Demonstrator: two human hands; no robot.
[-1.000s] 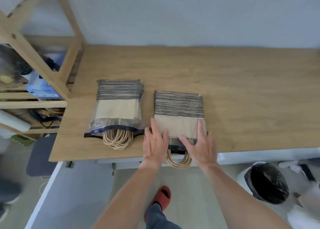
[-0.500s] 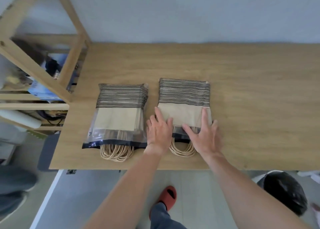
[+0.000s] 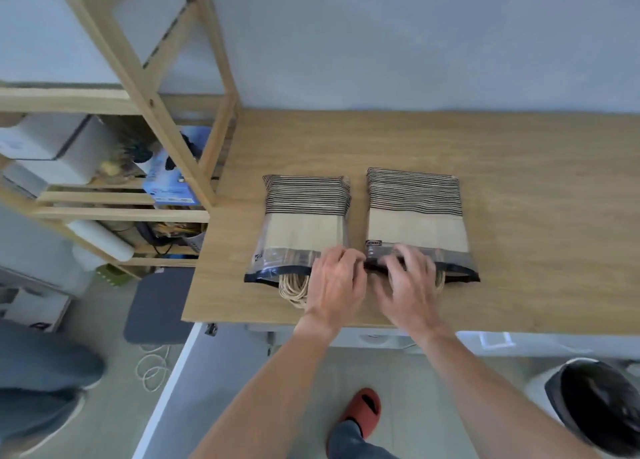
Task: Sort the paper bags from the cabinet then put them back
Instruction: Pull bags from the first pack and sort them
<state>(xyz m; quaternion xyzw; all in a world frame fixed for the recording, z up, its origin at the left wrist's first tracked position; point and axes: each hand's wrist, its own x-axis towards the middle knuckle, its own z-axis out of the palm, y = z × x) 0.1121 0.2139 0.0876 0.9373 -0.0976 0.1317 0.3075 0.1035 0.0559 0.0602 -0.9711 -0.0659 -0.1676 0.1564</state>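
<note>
Packs of paper bags, two, lie flat side by side on the wooden counter [image 3: 519, 167], striped ends far, rope handles near; left pack [image 3: 304, 223] in a clear plastic sleeve with a dark near edge, its rope handles [image 3: 294, 287] sticking out toward the near counter edge; right pack [image 3: 415, 209] in the same kind of sleeve, just beside the left one, a narrow strip of counter between them; left hand [image 3: 336, 285] sits at the near right corner of the left pack, fingers curled over the sleeve's dark edge and reaching toward the right pack's near left corner, appears to pinch the edge there but blur makes it hard to confirm; right hand [image 3: 408, 282] lies over the near opening of the right pack, fingers bent and blurred, cannot tell whether it grasps the sleeve or only presses it; both forearms bare, coming from the near side; wooden shelf unit [image 3: 180, 119] stands left of the counter with boxes [image 3: 59, 146] and a blue package [image 3: 176, 178] on it; red slipper [image 3: 362, 412] on the floor below; black-lined bin [image 3: 595, 406] at near right.
</note>
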